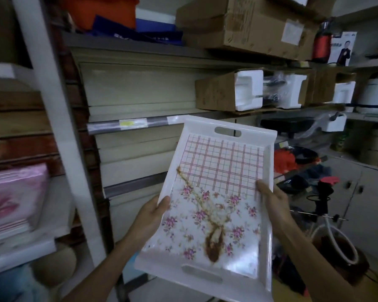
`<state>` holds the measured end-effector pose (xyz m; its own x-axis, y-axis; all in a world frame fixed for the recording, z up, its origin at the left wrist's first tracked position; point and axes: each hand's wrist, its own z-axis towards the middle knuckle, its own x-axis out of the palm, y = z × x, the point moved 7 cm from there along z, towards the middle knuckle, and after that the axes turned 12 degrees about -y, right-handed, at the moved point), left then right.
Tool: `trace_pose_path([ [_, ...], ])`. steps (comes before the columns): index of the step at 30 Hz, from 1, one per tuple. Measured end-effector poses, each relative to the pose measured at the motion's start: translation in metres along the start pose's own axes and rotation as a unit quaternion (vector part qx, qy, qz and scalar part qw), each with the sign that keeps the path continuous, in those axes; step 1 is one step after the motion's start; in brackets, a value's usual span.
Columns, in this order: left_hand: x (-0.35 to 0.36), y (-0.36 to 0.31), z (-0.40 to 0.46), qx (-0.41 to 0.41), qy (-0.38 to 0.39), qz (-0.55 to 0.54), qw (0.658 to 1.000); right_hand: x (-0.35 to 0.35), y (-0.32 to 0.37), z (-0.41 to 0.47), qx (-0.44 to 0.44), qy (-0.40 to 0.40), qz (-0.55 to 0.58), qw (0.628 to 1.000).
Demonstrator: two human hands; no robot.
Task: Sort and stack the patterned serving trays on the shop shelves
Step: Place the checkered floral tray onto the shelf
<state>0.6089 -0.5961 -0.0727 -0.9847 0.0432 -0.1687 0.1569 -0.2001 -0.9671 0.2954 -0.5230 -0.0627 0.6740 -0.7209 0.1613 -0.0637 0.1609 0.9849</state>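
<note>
I hold a white serving tray (214, 171) in front of me with both hands, tilted up toward the shelves. Its face has a pink checked grid on the far half and purple flowers with a brown branch on the near half, and a cut-out handle at each end. My left hand (153, 212) grips the left rim, thumb on the tray's face. My right hand (271, 199) grips the right rim the same way. A stack of pink patterned trays (11, 197) lies on the left shelf.
Bare cream shelves (140, 125) with price strips stand straight ahead behind a white upright post (52, 105). Cardboard boxes (238, 25) and foam-packed goods (249, 90) fill the upper right shelves. Cluttered goods, a hose coil (340, 245) and cabinets sit at the lower right.
</note>
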Motion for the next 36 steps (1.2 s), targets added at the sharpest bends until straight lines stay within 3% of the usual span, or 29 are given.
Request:
trace_pose_path([
  [6, -0.072, 0.008, -0.042, 0.037, -0.094, -0.001, 0.995, 0.059, 0.002, -0.043, -0.033, 0.074, 0.014, 0.997],
  [14, -0.191, 0.020, -0.087, 0.030, -0.220, 0.029, 0.975, 0.164, -0.011, -0.109, -0.014, 0.160, 0.034, 0.986],
  [27, -0.399, 0.047, -0.161, -0.003, -0.334, 0.032, 0.942, 0.328, -0.017, -0.271, 0.011, 0.288, 0.057, 0.956],
  [36, -0.486, 0.052, -0.163, -0.031, -0.366, -0.013, 0.930, 0.391, -0.032, -0.343, -0.016, 0.332, 0.034, 0.943],
])
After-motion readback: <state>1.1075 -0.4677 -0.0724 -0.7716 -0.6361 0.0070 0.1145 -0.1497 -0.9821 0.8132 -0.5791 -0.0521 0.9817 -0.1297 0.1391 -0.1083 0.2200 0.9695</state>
